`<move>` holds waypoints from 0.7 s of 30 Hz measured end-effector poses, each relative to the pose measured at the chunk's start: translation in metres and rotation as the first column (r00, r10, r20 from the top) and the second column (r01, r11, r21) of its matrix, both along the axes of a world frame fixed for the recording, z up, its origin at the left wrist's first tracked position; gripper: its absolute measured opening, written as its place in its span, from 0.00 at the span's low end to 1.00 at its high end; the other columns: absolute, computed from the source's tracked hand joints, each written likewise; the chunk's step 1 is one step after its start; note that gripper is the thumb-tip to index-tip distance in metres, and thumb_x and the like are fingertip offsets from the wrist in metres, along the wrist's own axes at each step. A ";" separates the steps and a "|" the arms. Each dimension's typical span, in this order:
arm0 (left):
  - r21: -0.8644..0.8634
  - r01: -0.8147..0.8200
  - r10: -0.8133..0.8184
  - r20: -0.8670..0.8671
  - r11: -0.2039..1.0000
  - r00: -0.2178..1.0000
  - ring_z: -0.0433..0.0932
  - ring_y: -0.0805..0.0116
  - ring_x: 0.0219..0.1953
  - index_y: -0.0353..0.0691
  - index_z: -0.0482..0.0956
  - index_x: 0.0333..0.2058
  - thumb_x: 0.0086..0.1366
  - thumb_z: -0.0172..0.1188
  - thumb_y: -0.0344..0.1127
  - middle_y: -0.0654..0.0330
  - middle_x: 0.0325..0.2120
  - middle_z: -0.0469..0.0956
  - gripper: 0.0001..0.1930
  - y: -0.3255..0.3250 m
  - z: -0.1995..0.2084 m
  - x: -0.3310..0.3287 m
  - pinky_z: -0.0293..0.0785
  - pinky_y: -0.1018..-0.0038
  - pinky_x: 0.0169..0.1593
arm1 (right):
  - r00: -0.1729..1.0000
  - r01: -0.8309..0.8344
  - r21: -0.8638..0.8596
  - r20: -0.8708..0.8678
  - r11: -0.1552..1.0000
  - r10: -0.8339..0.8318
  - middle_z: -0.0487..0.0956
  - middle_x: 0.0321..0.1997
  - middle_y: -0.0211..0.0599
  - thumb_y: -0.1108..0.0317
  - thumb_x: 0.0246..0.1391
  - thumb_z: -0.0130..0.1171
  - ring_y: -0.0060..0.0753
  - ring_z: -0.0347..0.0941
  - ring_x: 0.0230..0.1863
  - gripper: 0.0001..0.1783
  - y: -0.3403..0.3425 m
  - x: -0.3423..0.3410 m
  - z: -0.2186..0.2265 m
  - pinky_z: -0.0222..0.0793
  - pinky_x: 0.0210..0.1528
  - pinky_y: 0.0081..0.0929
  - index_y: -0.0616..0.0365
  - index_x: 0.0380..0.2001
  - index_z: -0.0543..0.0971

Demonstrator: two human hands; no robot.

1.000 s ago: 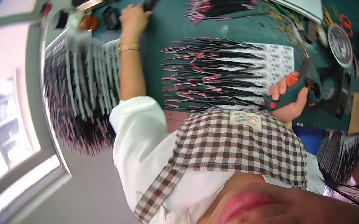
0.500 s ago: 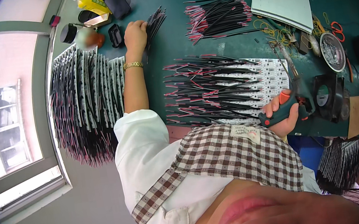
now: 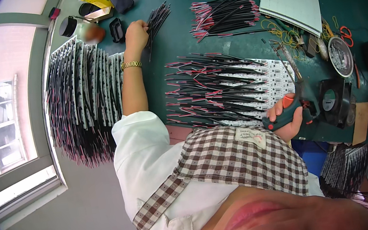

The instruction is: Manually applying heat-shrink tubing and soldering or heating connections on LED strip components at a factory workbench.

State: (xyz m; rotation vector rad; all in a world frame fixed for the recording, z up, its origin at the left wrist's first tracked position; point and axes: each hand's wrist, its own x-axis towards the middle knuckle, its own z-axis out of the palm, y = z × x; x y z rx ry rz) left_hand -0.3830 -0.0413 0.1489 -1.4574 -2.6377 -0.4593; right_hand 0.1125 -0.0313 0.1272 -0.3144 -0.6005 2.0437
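White printed-circuit panel [image 3: 280,71], fringed with black, red-tipped wires [image 3: 199,86], lies flat on the green tabletop [image 3: 178,42] in front of me; its wires point left, presumably so that the bare right part faces my tool hand. My right hand [image 3: 293,127] is wrapped around a dark green, pistol-shaped tool [image 3: 284,118] with an orange trigger, held at the panel's near right corner, probably to keep it ready. My left hand [image 3: 136,35] reaches to a loose bundle of thin black wires [image 3: 159,19]; its fingers are bunched at the edge, and I cannot tell whether they pinch a wire. Fanned ends presumably ease separation. Obstructions: a small black case [image 3: 117,31] sits just beside that hand, stacked wired panels [image 3: 80,90] flank the forearm, and a black boxy housing [image 3: 334,98] stands right of the tool.
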 end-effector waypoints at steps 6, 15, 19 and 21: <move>0.246 -0.068 0.108 -0.153 0.967 0.982 0.78 0.49 0.36 0.37 0.72 0.37 0.59 0.53 0.27 0.49 0.32 0.79 0.07 0.000 0.018 0.016 0.72 0.60 0.41 | 1.000 -0.023 -0.015 -0.011 1.000 0.023 0.68 0.30 0.35 0.44 0.63 0.36 0.29 0.68 0.25 0.27 0.004 0.000 -0.002 0.65 0.37 0.32 0.54 0.55 0.61; 0.452 -0.033 -0.082 0.232 0.891 0.969 0.79 0.66 0.31 0.35 0.79 0.36 0.58 0.53 0.26 0.53 0.30 0.78 0.08 0.025 0.009 0.005 0.74 0.72 0.36 | 1.000 -0.010 -0.059 0.011 0.998 0.011 0.68 0.29 0.36 0.47 0.64 0.37 0.30 0.67 0.24 0.26 0.012 -0.005 -0.004 0.65 0.35 0.32 0.56 0.54 0.61; 0.674 -0.390 -0.580 0.738 0.627 0.344 0.78 0.68 0.31 0.29 0.77 0.38 0.60 0.52 0.23 0.54 0.32 0.78 0.09 0.030 0.017 0.022 0.76 0.75 0.41 | 0.999 -0.002 -0.059 0.046 0.998 0.005 0.68 0.29 0.37 0.48 0.64 0.37 0.30 0.67 0.24 0.26 0.013 -0.003 -0.003 0.65 0.34 0.31 0.57 0.54 0.61; 0.691 -0.347 -0.514 0.712 0.634 0.478 0.79 0.68 0.32 0.28 0.75 0.40 0.61 0.52 0.22 0.53 0.32 0.78 0.09 0.034 0.027 0.038 0.76 0.76 0.42 | 0.999 0.001 -0.077 0.050 0.997 0.003 0.68 0.29 0.37 0.48 0.64 0.38 0.29 0.67 0.24 0.26 0.014 -0.003 0.000 0.65 0.34 0.31 0.57 0.54 0.61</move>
